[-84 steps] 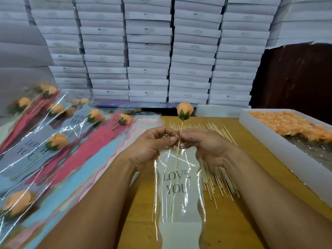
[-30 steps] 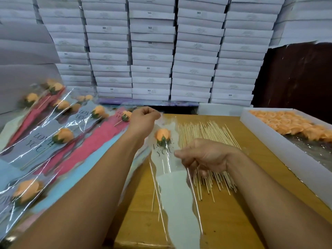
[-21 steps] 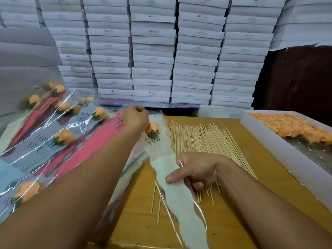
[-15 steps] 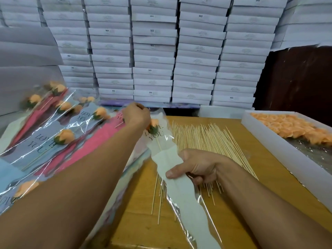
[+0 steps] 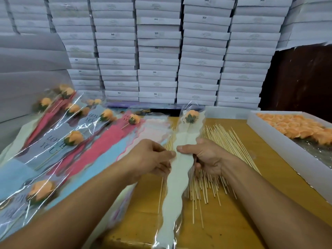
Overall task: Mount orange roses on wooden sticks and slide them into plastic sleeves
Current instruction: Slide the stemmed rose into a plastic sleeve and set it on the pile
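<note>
While stacked white boxes [image 5: 158, 51] walled off the table's [image 5: 251, 203] far edge, finished sleeved roses [image 5: 71, 139] crowded its left side and a white tray of loose orange roses [image 5: 296, 128] ran along its right edge. Loose wooden sticks [image 5: 221, 141] lay fanned under the work. At the table's middle, the plastic sleeve [image 5: 177, 177], white-backed with wavy edges, held an orange rose [image 5: 191, 117] near its far end. The left hand [image 5: 152, 159] pinched the sleeve's left edge; the right hand [image 5: 206, 157] gripped it, fingers curled underneath.
</note>
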Action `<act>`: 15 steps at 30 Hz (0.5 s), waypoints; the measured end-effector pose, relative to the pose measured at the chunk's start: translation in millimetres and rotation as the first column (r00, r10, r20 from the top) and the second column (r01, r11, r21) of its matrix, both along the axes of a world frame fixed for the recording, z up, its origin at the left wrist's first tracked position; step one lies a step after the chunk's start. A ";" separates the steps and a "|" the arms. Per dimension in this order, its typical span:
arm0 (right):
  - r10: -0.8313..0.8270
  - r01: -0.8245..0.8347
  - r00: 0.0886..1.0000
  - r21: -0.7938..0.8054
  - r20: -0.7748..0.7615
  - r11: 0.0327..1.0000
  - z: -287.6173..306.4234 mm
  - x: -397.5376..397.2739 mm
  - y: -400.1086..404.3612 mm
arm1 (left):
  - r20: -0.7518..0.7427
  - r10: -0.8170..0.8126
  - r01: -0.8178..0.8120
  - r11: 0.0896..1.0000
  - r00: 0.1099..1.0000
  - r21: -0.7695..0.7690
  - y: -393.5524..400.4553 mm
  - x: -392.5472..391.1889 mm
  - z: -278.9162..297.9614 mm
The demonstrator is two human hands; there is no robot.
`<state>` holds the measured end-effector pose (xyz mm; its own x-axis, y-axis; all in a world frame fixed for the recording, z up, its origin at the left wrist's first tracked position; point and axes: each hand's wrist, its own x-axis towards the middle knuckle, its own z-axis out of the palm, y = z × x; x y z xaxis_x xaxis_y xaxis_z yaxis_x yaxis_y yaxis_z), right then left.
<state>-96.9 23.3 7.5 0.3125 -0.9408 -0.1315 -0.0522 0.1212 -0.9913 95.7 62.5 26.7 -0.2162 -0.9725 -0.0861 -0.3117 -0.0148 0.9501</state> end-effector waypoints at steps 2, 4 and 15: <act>-0.007 0.007 1.000 -0.020 0.024 1.000 -0.9 -0.6 -0.6 | -0.104 -0.006 0.009 0.999 0.995 0.032 9.4 -4.4 -5.1; -0.002 0.004 0.999 -0.043 0.040 0.999 -1.9 0.1 -0.7 | -0.187 0.026 -0.017 0.999 0.982 0.051 13.3 -6.2 -7.3; 0.077 -0.078 0.996 -0.006 -0.034 0.997 0.2 -8.2 -5.2 | -0.111 0.327 -0.345 0.886 0.939 -0.311 -6.4 68.3 0.2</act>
